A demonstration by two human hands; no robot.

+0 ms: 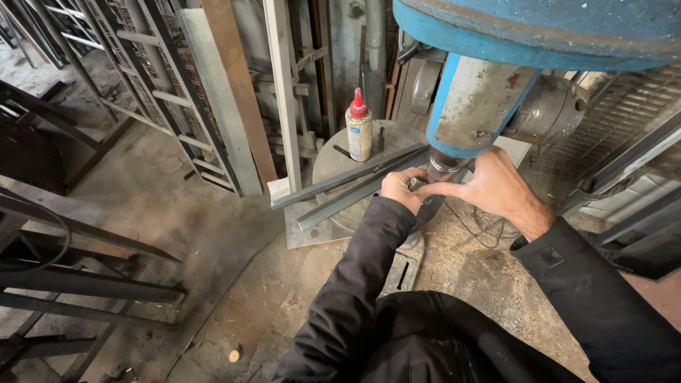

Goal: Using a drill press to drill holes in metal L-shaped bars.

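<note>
A blue drill press (496, 78) stands over a round grey work table (333, 159). Two long grey metal bars (340, 186) lie across that table, sticking out to the left. My left hand (399, 188) is closed around the near end of the bars, right under the chuck (441, 167). My right hand (493, 186) reaches in from the right, its fingers curled at the chuck and touching the left hand's fingertips. What the fingers pinch is hidden. Both arms wear dark sleeves.
A plastic bottle with a red cap (359, 126) stands on the back of the round table. Metal gates and frames (156, 92) lean against the wall at the back left. Dark iron railings (78, 284) lie at the left. The floor (234, 262) is dusty concrete.
</note>
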